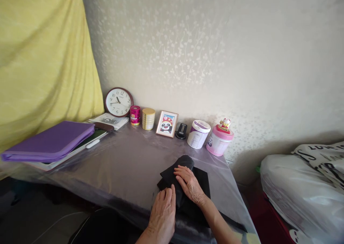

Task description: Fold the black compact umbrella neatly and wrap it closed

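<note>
A black cloth item (184,162), folded and layered, lies near the front right of the table; its exact kind is not clear. My right hand (190,186) rests palm down on its top, fingers stretched out and slightly spread. At the left edge of the cloth, my left hand (163,210) has its fingers bent and close together, gripping the fabric by that edge. The thumb side is partly hidden. A dark strip of the same colour trails toward the table's right front corner.
The table (129,154) has a clear plastic cover. Along the wall stand a round clock (119,102), a pink can (135,115), a yellow tin (148,119), a framed panda picture (167,124), a stapler-like black object (181,131) and two tubs (198,134). A purple folder (51,140) lies left.
</note>
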Demonstrator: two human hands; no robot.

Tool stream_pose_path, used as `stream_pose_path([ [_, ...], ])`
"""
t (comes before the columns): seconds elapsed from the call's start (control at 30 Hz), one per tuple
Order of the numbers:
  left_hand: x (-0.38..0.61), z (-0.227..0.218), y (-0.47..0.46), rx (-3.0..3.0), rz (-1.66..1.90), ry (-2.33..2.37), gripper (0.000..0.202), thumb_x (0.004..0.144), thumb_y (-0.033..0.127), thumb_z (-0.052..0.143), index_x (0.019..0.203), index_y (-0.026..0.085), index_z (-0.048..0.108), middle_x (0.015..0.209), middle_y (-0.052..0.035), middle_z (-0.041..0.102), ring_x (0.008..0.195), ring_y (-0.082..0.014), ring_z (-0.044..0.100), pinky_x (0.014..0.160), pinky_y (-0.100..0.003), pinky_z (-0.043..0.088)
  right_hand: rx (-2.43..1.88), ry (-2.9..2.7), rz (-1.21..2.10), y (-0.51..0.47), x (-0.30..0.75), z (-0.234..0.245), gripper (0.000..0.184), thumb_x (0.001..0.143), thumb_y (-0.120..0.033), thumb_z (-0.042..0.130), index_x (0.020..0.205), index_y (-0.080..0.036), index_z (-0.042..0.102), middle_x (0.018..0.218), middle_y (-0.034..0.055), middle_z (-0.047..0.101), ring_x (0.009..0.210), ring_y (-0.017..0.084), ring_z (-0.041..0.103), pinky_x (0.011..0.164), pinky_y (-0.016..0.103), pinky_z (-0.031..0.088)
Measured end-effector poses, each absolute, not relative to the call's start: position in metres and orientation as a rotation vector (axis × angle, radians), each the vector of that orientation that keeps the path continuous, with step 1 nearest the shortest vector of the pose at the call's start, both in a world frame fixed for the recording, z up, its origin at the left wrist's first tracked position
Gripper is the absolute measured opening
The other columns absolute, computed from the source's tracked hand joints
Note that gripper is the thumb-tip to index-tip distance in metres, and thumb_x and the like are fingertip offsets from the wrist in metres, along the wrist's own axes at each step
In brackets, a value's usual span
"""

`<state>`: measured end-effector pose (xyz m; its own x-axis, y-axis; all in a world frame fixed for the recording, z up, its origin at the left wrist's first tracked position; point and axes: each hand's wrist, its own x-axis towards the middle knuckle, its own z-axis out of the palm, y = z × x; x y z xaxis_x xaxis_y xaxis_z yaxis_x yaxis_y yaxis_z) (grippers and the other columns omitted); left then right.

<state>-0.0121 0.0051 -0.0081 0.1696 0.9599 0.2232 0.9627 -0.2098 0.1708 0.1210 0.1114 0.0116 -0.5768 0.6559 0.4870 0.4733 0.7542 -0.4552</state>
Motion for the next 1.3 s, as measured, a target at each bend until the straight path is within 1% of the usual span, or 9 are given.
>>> stream_pose_path([
  [0.23, -0.011, -0.013, 0.009, -2.359, -0.44, -1.981, 0.064, 0.069, 0.003, 0.04, 0.132, 0.01, 0.034, 0.11, -0.0113, 0.049, 0.096, -0.0219, 0.047, 0.087, -0.036, 0.041, -0.939, -2.326, 0.243, 0.16, 0.121, 0.004, 0.031, 0.09, -0.031, 0.037, 0.1, -0.022, 0.064, 0.105, 0.0051, 0.064, 0.114, 0.021, 0.047, 0.103, 0.046, 0.025],
  [0.33, -0.011, -0.009, 0.009, -2.357, -0.417, -1.996, 0.064, 0.068, 0.005, 0.042, 0.131, 0.008, 0.034, 0.111, -0.0121, 0.049, 0.098, -0.0235, 0.046, 0.089, -0.038, 0.04, -0.991, -2.3, 0.234, 0.181, 0.125, -0.002, 0.032, 0.09, -0.031, 0.035, 0.098, -0.022, 0.065, 0.103, 0.0046, 0.065, 0.113, 0.02, 0.048, 0.101, 0.043, 0.028],
  [0.47, -0.01, -0.005, 0.007, -2.346, -0.367, -2.005, 0.061, 0.07, 0.005, 0.037, 0.131, 0.007, 0.034, 0.109, -0.0124, 0.05, 0.096, -0.0232, 0.047, 0.089, -0.039, 0.04, -1.122, -2.261, 0.237, 0.199, 0.127, -0.006, 0.034, 0.09, -0.029, 0.032, 0.098, -0.02, 0.064, 0.108, 0.0059, 0.063, 0.11, 0.019, 0.05, 0.097, 0.037, 0.033],
  [0.63, -0.011, -0.007, 0.006, -2.352, -0.428, -1.962, 0.064, 0.068, 0.004, 0.038, 0.131, 0.008, 0.034, 0.107, -0.0119, 0.05, 0.093, -0.0215, 0.047, 0.086, -0.038, 0.041, -1.415, -2.011, 0.118, 0.189, 0.147, 0.004, 0.031, 0.085, -0.031, 0.038, 0.105, -0.02, 0.059, 0.111, 0.0079, 0.06, 0.106, 0.021, 0.052, 0.096, 0.038, 0.033],
  [0.7, -0.011, -0.009, 0.006, -2.353, -0.457, -1.95, 0.064, 0.067, 0.004, 0.039, 0.131, 0.008, 0.034, 0.106, -0.0115, 0.05, 0.092, -0.0207, 0.047, 0.086, -0.037, 0.04, -1.498, -1.887, 0.07, 0.174, 0.166, 0.009, 0.031, 0.084, -0.033, 0.039, 0.103, -0.018, 0.059, 0.107, 0.0091, 0.06, 0.103, 0.022, 0.052, 0.093, 0.038, 0.036],
  [0.8, -0.012, -0.007, 0.005, -2.346, -0.431, -1.948, 0.061, 0.07, 0.006, 0.039, 0.131, 0.008, 0.035, 0.104, -0.0115, 0.051, 0.091, -0.0207, 0.047, 0.085, -0.037, 0.04, -1.647, -1.729, 0.1, 0.142, 0.197, 0.012, 0.032, 0.082, -0.038, 0.039, 0.096, -0.017, 0.059, 0.095, 0.0096, 0.062, 0.089, 0.022, 0.057, 0.084, 0.036, 0.041],
  [0.9, -0.012, -0.002, 0.005, -2.331, -0.388, -1.955, 0.057, 0.074, 0.006, 0.037, 0.131, 0.008, 0.035, 0.103, -0.0111, 0.051, 0.09, -0.0203, 0.048, 0.084, -0.036, 0.041, -1.762, -1.666, 0.206, 0.11, 0.216, 0.007, 0.034, 0.08, -0.043, 0.04, 0.091, -0.018, 0.059, 0.089, 0.009, 0.063, 0.077, 0.022, 0.059, 0.077, 0.035, 0.042],
  [1.13, -0.012, 0.007, 0.002, -2.352, -0.342, -2.0, 0.056, 0.076, 0.009, 0.039, 0.132, 0.008, 0.032, 0.102, -0.012, 0.052, 0.09, -0.0206, 0.049, 0.084, -0.036, 0.041, -1.866, -1.562, 0.566, 0.074, 0.21, -0.003, 0.039, 0.076, -0.052, 0.042, 0.093, -0.021, 0.06, 0.065, 0.0024, 0.061, 0.061, 0.02, 0.059, 0.059, 0.031, 0.043],
  [1.3, -0.011, 0.006, 0.001, -2.331, -0.332, -2.003, 0.058, 0.075, 0.009, 0.041, 0.132, 0.008, 0.032, 0.103, -0.0119, 0.052, 0.09, -0.0217, 0.05, 0.082, -0.037, 0.042, -1.791, -1.534, 0.526, 0.068, 0.201, 0.001, 0.038, 0.072, -0.053, 0.048, 0.086, -0.021, 0.062, 0.058, 0.0009, 0.059, 0.059, 0.02, 0.058, 0.058, 0.03, 0.042],
])
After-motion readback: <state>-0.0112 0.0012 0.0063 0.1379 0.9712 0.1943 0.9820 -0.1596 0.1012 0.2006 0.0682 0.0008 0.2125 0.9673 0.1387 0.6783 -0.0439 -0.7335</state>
